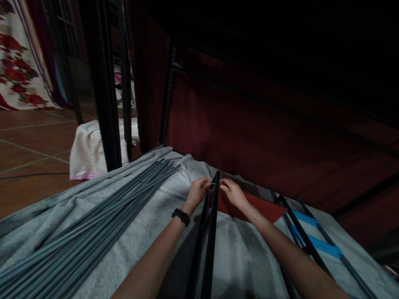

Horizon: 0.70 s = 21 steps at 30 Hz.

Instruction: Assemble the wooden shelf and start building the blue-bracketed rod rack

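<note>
A long black metal bar point(213, 232) runs away from me, its far end raised between my two hands. My left hand point(198, 192), with a dark watch point(181, 216) on the wrist, is pinched just left of that end. A thin, light, pin-like piece point(213, 183) shows between its fingertips and the bar. On the bar's right side my right hand point(232, 192) is also closed in a pinch; what its fingers hold is too small to make out. A second black bar point(199, 245) lies close along the left. Under the right forearm is a flat orange-red sheet point(264, 207).
Many grey rods point(93, 224) lie bundled at left on a grey blanket point(168, 207). At right are black bars point(308, 241) and blue strips point(324, 246). Dark posts point(106, 104) stand at left; a dark red cloth wall point(249, 124) closes the back.
</note>
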Motion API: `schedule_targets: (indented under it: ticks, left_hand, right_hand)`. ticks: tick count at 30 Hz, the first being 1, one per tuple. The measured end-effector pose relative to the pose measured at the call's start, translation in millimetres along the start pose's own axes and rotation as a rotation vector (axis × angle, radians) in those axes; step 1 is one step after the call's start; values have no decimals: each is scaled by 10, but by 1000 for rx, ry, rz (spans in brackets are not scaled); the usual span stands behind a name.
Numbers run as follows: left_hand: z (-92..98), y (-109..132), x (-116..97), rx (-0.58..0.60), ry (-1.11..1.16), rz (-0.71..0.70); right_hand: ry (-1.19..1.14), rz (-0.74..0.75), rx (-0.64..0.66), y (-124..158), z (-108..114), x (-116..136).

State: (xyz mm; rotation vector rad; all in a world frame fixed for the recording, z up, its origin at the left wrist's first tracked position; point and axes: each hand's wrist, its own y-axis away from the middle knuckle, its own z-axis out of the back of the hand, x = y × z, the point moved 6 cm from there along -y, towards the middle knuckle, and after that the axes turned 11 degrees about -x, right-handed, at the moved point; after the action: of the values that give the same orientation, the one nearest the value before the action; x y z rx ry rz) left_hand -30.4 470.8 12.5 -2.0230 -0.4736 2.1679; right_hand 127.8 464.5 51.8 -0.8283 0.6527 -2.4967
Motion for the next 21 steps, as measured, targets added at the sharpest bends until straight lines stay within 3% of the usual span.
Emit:
schedule_targets:
  ticks: [6,15,21]
  left_hand:
    - [-11,-31,-19,37,-100,-115]
    - [-106,-88,-273,121,-404,-376]
    - [-228,-96,-314,135,-481,-382]
  right_hand:
    - [-3,-7,1,-1,-18,-36]
    - [-19,-32,24,0,-26,-55]
    - [-26,-63,30,-10,-15,-37]
